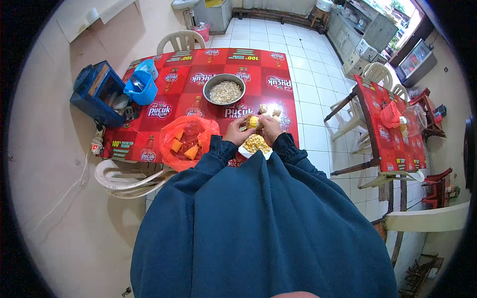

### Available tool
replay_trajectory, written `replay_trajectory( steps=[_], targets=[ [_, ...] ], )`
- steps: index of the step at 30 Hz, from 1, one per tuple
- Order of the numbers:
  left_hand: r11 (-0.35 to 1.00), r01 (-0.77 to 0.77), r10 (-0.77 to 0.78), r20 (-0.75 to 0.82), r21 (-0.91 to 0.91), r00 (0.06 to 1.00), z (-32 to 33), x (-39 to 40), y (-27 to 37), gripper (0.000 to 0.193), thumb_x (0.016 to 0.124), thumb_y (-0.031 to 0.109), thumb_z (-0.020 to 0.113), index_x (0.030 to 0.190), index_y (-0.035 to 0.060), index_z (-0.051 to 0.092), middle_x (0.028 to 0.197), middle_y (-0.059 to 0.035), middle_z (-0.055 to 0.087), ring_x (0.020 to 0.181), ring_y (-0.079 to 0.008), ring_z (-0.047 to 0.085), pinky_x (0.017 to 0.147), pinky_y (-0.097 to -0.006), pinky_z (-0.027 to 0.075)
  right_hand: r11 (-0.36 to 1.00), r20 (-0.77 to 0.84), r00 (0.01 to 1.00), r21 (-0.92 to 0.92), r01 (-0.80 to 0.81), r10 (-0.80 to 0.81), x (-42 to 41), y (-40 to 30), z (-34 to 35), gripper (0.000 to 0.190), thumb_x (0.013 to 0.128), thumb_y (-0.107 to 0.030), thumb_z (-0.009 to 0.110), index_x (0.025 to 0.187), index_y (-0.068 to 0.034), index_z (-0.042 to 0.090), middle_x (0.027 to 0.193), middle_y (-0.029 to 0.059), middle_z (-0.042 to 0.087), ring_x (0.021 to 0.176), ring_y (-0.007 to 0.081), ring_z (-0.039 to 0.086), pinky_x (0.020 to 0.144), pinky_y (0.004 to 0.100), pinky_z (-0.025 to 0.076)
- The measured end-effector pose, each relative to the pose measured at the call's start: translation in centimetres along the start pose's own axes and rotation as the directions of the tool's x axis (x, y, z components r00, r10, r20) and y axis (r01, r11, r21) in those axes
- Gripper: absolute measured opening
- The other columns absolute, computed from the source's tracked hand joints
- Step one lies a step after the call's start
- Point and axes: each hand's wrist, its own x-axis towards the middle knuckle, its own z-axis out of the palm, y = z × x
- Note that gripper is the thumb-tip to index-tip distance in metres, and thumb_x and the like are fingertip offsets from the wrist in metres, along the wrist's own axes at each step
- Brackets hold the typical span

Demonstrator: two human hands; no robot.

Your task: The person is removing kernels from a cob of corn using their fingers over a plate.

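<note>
Between both hands is a short piece of corn on the cob (253, 122), its yellow kernels facing up. My left hand (237, 131) grips it from the left, my right hand (270, 128) from the right. Just below them, a white plate (245, 152) bears a heap of loose corn kernels (255, 143), partly hidden by the dark garment. Pale cob pieces (276, 111) lie beyond my right hand. To the left, an open red plastic bag (169, 156) holds several corn pieces (191, 152). A round metal bowl (205, 94) with pale shreds or pieces in it stands farther back.
The red patterned table cover (179, 89) lies under everything. Blue plastic containers (141, 90) with utensils and a blue box-like case (100, 95) stand at the left by the wall. A stacked plastic chair (126, 182) touches the near left side. Another red table (387, 130) is at the right.
</note>
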Motion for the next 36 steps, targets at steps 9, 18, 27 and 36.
replay_trajectory(
  steps=[9, 18, 27, 36],
  targets=[
    [0.978, 0.210, -0.210, 0.017, -0.007, 0.978, -0.6, 0.0, 0.1, 0.047, 0.076, 0.014, 0.066, 0.117, -0.0018, 0.048, 0.100, -0.0107, 0.060, 0.084, -0.0148, 0.060, 0.071, -0.0267, 0.049, 0.993, 0.010, 1.000, -0.113, 0.023, -0.022, -0.6, -0.5, 0.4, 0.029, 0.090, -0.022, 0.042, 0.109, -0.001, 0.050, 0.091, 0.0092, 0.058, 0.076, 0.0166, 0.059, 0.066, 0.0286, 0.050],
    [0.994, 0.109, -0.109, -0.031, 0.014, 0.994, 0.1, -0.1, 0.7, 0.047, 0.075, 0.009, 0.066, 0.118, 0.0006, 0.049, 0.105, -0.0118, 0.059, 0.087, -0.0179, 0.060, 0.072, -0.0285, 0.050, 0.976, 0.063, 0.989, -0.181, -0.121, 0.135, -1.3, -1.4, 0.2, 0.029, 0.089, -0.036, 0.044, 0.099, -0.010, 0.052, 0.084, 0.0028, 0.055, 0.066, 0.0113, 0.053, 0.057, 0.0251, 0.046],
    [0.994, 0.086, -0.083, -0.049, 0.064, 0.995, -0.1, -0.1, 0.3, 0.047, 0.073, 0.008, 0.066, 0.117, 0.0013, 0.050, 0.104, -0.0116, 0.059, 0.085, -0.0179, 0.061, 0.071, -0.0286, 0.050, 0.985, 0.129, 0.991, -0.172, -0.014, 0.036, -0.4, 0.0, -0.4, 0.032, 0.092, -0.028, 0.042, 0.112, -0.004, 0.049, 0.090, 0.0041, 0.056, 0.072, 0.0123, 0.054, 0.059, 0.0250, 0.046],
    [0.995, 0.085, -0.083, -0.046, 0.042, 0.995, -0.3, -0.4, -0.3, 0.047, 0.073, 0.008, 0.066, 0.117, 0.0026, 0.051, 0.103, -0.0106, 0.059, 0.084, -0.0166, 0.060, 0.072, -0.0277, 0.049, 0.984, 0.098, 0.992, -0.166, -0.062, 0.079, -1.0, -0.7, 0.2, 0.033, 0.092, -0.029, 0.039, 0.111, -0.005, 0.049, 0.093, 0.0061, 0.057, 0.076, 0.0136, 0.056, 0.060, 0.0275, 0.047]
  ],
)
